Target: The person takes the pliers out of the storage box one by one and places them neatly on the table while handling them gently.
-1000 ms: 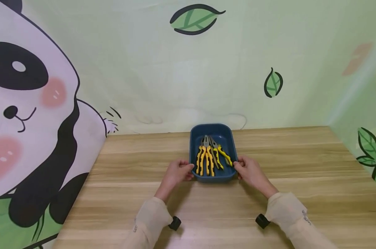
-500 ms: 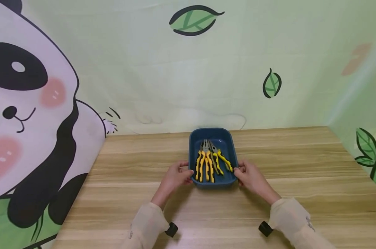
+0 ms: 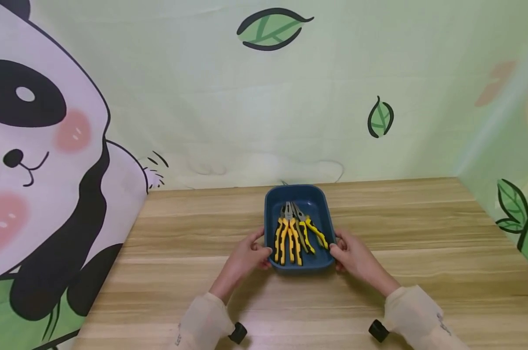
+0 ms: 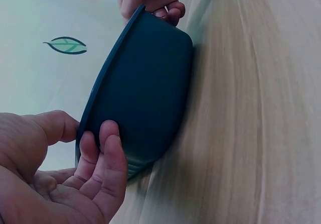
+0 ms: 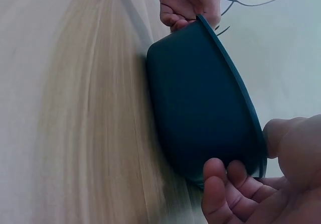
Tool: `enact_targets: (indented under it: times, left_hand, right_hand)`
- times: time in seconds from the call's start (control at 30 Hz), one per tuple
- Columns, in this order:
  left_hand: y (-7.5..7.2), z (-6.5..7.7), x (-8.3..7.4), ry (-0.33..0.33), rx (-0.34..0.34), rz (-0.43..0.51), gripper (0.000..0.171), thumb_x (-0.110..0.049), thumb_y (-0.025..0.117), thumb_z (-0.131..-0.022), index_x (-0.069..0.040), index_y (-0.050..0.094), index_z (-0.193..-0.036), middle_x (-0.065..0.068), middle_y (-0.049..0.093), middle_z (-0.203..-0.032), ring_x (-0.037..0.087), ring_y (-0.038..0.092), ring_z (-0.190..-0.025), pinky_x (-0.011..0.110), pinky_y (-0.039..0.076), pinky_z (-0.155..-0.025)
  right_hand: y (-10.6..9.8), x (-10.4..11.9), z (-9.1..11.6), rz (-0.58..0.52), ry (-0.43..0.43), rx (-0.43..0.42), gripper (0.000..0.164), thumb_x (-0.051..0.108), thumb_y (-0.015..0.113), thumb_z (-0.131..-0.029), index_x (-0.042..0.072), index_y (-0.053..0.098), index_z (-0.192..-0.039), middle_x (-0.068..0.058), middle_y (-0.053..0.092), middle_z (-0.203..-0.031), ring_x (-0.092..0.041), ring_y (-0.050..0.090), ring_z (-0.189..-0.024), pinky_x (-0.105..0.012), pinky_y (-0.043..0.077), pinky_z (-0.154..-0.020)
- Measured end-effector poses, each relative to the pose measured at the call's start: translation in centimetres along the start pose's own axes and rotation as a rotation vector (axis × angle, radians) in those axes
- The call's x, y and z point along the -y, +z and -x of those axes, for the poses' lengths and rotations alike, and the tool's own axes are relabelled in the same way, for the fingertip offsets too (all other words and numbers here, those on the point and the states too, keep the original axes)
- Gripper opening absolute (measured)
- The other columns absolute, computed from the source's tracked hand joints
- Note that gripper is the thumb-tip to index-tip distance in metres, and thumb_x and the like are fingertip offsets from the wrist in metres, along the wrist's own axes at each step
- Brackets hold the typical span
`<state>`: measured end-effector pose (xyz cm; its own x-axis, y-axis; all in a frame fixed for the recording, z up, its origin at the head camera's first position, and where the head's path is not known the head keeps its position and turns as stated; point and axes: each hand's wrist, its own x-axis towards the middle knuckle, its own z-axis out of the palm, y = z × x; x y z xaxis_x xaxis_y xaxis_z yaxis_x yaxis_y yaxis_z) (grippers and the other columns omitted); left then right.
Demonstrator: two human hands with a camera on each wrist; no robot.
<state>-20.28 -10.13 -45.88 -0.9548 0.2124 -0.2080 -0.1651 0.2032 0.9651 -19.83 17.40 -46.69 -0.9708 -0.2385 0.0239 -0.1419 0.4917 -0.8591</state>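
Note:
A dark blue plastic bin [image 3: 323,260] is held between both hands near the back of the table. Several pliers [image 3: 289,238] with yellow-and-black handles lie inside it, jaws toward the wall. My left hand [image 3: 248,253] pinches the left rim, thumb on top and fingers against the outer side, as the left wrist view shows on the bin wall [image 4: 145,83]. On the opposite rim my right hand [image 3: 353,255] has the same pinch, its fingertips [image 5: 214,169] against the outer wall in the right wrist view. Whether the base touches the table I cannot tell.
The wood-grain table [image 3: 159,291] stretches out on both sides of the bin. Behind it hangs a pale green backdrop [image 3: 194,97] with leaf drawings and a large panda [image 3: 49,146] at left. A black wrist device [image 3: 237,333] sits at the left sleeve, another [image 3: 378,331] at the right.
The bin and the pliers in it have moved away from the wall, toward the front of the table. Both hands have travelled with it, keeping their grip on the rim.

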Motion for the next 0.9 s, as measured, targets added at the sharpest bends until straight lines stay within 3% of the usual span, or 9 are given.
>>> enact_targets:
  times: [0.3,0.47,0.6,0.7,0.9]
  left_hand:
    - [0.5,2.6,-2.2,-0.012,0.038,-0.014,0.062,-0.001,0.058,-0.086,0.002,0.030,-0.142,0.029,0.061,-0.087,0.031,0.064,-0.068,0.049,0.054,-0.070]
    - [0.6,2.4,-1.0,-0.001,0.052,-0.006,0.063,-0.001,0.058,-0.086,0.003,0.029,-0.142,0.026,0.061,-0.084,0.029,0.063,-0.065,0.046,0.055,-0.065]
    - [0.7,2.1,0.1,-0.015,0.034,-0.027,0.064,-0.004,0.058,-0.087,-0.001,0.028,-0.144,0.021,0.062,-0.083,0.023,0.063,-0.063,0.040,0.056,-0.061]
    - [0.9,2.8,-0.6,-0.014,0.047,-0.032,0.063,-0.002,0.057,-0.088,0.000,0.028,-0.143,0.024,0.062,-0.084,0.023,0.062,-0.063,0.041,0.056,-0.062]
    - [1.1,3.3,0.0,-0.012,0.056,-0.048,0.061,-0.002,0.057,-0.088,-0.002,0.030,-0.143,0.020,0.062,-0.080,0.022,0.062,-0.063,0.040,0.056,-0.061]
  right_hand:
    - [-0.1,0.0,1.2,0.005,-0.005,0.039,0.028,0.005,0.051,-0.089,-0.002,0.053,-0.116,-0.006,0.055,-0.064,-0.021,0.056,-0.050,-0.028,0.048,-0.044]
    - [-0.1,0.2,1.9,-0.010,-0.005,0.050,0.026,0.004,0.051,-0.089,-0.006,0.052,-0.113,-0.007,0.056,-0.061,-0.022,0.057,-0.049,-0.029,0.047,-0.042]
    - [-0.2,0.3,2.3,-0.028,0.032,0.083,0.031,0.007,0.051,-0.091,-0.005,0.049,-0.119,-0.010,0.058,-0.062,-0.025,0.059,-0.050,-0.030,0.048,-0.043]
    - [-0.3,0.3,2.8,-0.026,0.058,0.101,0.033,0.009,0.051,-0.092,-0.003,0.047,-0.122,-0.010,0.058,-0.064,-0.024,0.059,-0.052,-0.030,0.047,-0.044]
    - [-0.3,0.7,3.8,-0.007,0.061,0.113,0.035,0.010,0.051,-0.093,-0.004,0.044,-0.124,-0.008,0.058,-0.061,-0.025,0.058,-0.050,-0.026,0.043,-0.041]
